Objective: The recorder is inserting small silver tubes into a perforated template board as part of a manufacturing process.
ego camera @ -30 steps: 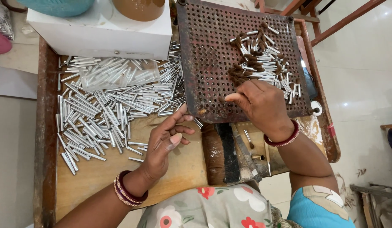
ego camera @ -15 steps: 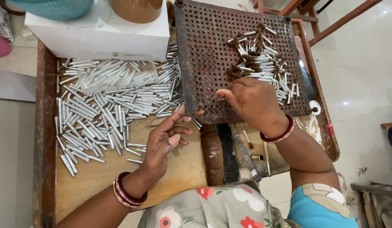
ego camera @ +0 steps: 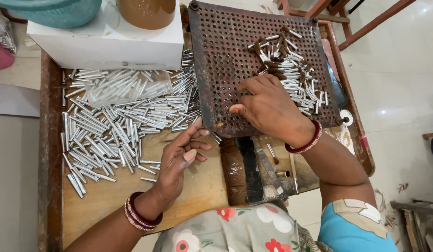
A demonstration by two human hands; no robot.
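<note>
Left hand (ego camera: 179, 161) lying palm up on the wooden surface (ego camera: 104, 196), wrist bent, fingers half curled, thumb across the palm; grip loosely open, nothing clearly seen inside. Dark red bangles (ego camera: 137, 212) around this wrist. Fingertips just beside the lower left corner of the perforated metal plate (ego camera: 221, 56).

Right hand (ego camera: 267, 109) resting back upward on the perforated plate, fingers bent down on the holes, thumb pointing left. Whether a tube is pinched under the fingers, cannot tell. Red bangle (ego camera: 304, 142) on this wrist.

Small silver metal tubes: a big loose heap (ego camera: 118, 123) spread on the surface left of the plate, lying in all directions, shiny and thin. A smaller pile (ego camera: 291, 70) on the plate, just above the right hand, mixed with brown pieces. White box (ego camera: 109, 44) behind the heap.
</note>
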